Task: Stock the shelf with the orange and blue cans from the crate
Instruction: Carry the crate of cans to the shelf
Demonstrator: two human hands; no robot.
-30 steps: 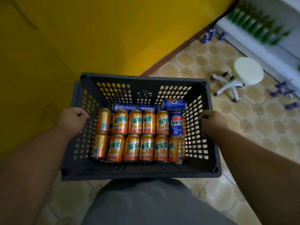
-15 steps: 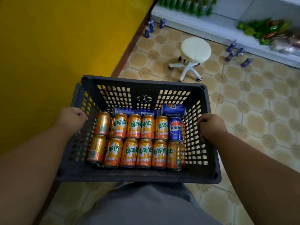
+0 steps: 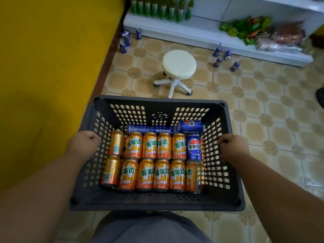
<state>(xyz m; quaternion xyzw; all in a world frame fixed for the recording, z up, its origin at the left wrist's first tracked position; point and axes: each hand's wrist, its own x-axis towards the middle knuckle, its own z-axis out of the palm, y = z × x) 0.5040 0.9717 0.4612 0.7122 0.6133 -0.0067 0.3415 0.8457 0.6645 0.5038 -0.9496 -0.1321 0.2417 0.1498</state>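
I carry a dark grey perforated crate (image 3: 157, 201) in front of my body. My left hand (image 3: 82, 143) grips its left rim and my right hand (image 3: 233, 149) grips its right rim. Inside lie several orange cans (image 3: 154, 173) in two rows, with several blue cans (image 3: 193, 146) at the right and along the far wall. The white shelf (image 3: 201, 35) stands ahead at floor level, across the tiled floor.
A white wheeled stool (image 3: 178, 64) stands on the floor between the crate and the shelf. Blue cans stand on the floor at the left (image 3: 125, 40) and right (image 3: 221, 57) of it. Green bottles (image 3: 161, 7) and snack bags (image 3: 249, 28) fill the shelf. A yellow wall (image 3: 52, 58) runs along the left.
The view has swung right and forward with the crate: the shelf and the stool have come closer and more central. Both hands keep the same hold on the rims.
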